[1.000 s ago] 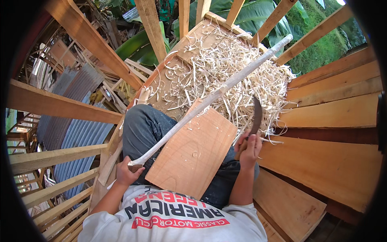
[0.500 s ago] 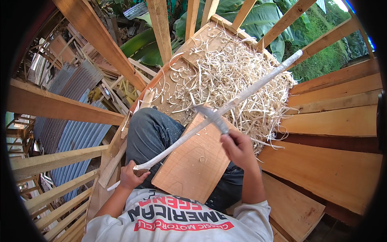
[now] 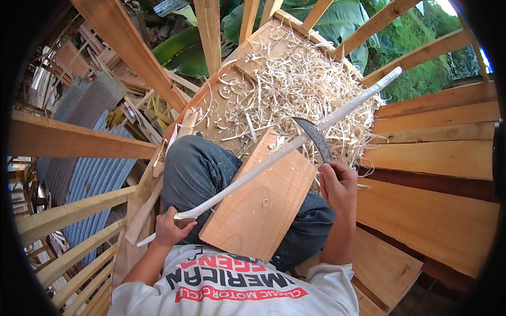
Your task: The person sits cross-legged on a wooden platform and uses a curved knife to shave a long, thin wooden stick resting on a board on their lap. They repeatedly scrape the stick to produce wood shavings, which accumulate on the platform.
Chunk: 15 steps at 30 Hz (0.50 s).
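Note:
A long pale pole (image 3: pixel 253 169) with a whitish, peeled-looking surface slants from lower left to upper right above my lap. Its near end is gripped by my left hand (image 3: pixel 169 229), fingers closed round it. Past that hand pokes a thin white tip (image 3: pixel 146 240); whether it belongs to the pole I cannot tell. My right hand (image 3: pixel 340 185) is closed on a curved knife (image 3: pixel 319 142), its dark hooked blade pointing up and left across the pole. The handle is mostly hidden in my fist. Beneath the pole, a wooden board (image 3: pixel 258 210) lies tilted over my thighs.
Curly wood shavings (image 3: pixel 300 89) heap on the plywood floor (image 3: pixel 224 113) ahead. Wooden posts and rails (image 3: pixel 208 37) surround me. Wide planks (image 3: pixel 432 216) stand along the right. Corrugated metal sheets (image 3: pixel 103 168) and scrap timber lie beyond the left rails.
My right hand has moved right with the knife, whose blade now sits farther up the pole. The left hand stays on the near end. The pole has barely shifted.

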{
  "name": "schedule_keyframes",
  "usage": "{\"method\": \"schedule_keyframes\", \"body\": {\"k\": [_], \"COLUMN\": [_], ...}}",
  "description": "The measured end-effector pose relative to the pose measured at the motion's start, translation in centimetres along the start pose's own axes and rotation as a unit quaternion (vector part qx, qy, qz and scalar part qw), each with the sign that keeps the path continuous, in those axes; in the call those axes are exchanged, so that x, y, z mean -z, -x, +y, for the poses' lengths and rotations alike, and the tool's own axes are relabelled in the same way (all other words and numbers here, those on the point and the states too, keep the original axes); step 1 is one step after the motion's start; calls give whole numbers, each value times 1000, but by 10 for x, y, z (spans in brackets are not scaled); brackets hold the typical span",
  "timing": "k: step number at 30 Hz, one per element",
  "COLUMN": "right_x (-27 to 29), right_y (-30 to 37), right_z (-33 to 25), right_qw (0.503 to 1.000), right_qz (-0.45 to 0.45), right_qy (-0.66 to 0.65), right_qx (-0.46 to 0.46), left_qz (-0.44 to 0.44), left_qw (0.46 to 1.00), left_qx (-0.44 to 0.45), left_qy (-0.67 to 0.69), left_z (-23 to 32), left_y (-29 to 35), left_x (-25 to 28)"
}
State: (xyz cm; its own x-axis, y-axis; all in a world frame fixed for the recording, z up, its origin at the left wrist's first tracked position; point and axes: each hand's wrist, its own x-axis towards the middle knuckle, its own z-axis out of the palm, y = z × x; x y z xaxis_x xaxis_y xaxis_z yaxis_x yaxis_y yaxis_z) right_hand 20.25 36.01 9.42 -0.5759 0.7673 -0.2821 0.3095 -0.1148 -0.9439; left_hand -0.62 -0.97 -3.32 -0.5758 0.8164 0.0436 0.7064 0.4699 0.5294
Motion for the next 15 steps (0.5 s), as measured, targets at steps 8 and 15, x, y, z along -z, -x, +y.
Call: {"method": "schedule_keyframes", "body": {"k": [8,15], "right_x": [18,2], "right_y": [-9,23], "right_z": [-5,-5], "right_qw": [967,1000], "right_qz": [193,-13], "right_qy": [-146,7], "right_qx": [81,19], "left_qz": [0,0], "left_qw": [999,999], "left_qx": [11,10], "left_qy": [40,32], "left_z": [-6,-1], "left_y": [4,3], "left_x": [-2,2]}}
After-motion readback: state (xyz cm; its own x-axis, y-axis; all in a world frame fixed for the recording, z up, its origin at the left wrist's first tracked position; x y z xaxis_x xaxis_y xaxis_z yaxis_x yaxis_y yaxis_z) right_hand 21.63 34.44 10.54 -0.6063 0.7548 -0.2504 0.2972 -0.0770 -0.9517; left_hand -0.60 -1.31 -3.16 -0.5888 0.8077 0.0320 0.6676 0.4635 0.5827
